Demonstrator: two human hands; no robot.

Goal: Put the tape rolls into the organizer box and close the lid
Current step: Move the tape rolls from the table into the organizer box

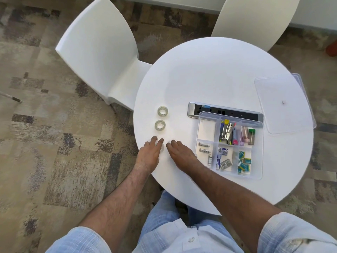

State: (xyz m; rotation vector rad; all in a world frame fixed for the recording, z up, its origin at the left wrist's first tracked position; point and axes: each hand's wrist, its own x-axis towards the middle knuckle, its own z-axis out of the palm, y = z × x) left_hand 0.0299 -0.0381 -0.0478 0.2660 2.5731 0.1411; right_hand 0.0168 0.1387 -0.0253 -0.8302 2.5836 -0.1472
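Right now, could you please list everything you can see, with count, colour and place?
tape rolls: two, clear, table's left side, apart
organizer box: one, clear, open, table's right, holding staplers, batteries, small packs
lid: one, clear, far right, overhanging the table edge
power strip: one, silver and black, behind the box
table: one, white, round
chairs: two, white, beyond the table
left hand: near edge, fingers spread
right hand: beside it, flat
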